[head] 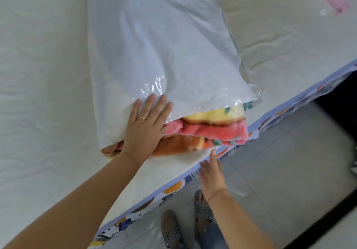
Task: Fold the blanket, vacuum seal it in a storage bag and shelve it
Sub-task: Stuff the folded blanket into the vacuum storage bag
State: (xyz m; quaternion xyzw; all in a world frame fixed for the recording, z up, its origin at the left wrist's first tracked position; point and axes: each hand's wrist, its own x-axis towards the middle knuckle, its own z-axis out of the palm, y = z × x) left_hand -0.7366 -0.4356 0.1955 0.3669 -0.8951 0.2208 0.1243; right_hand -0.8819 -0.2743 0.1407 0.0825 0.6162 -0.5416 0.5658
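Head view: a folded fleece blanket (208, 131), pink, yellow and orange, lay at the near edge of the bed (38, 75), mostly inside a clear plastic bag (164, 52) with its end bulging from the mouth. The left hand (144, 129) pressed flat, fingers spread, on the bag's mouth, while the right hand (211, 173) hovered open and empty just below the blanket. The bundle looked soft, bulky and light and the film slippery, so it seemed best gripped at the mouth's 2 corners; no writing was readable.

A pink-and-yellow fleece blanket (208, 131) is partly sheathed in a translucent plastic bag (164, 46). Its six-o'clock end is pressed by the flat left hand (144, 129).
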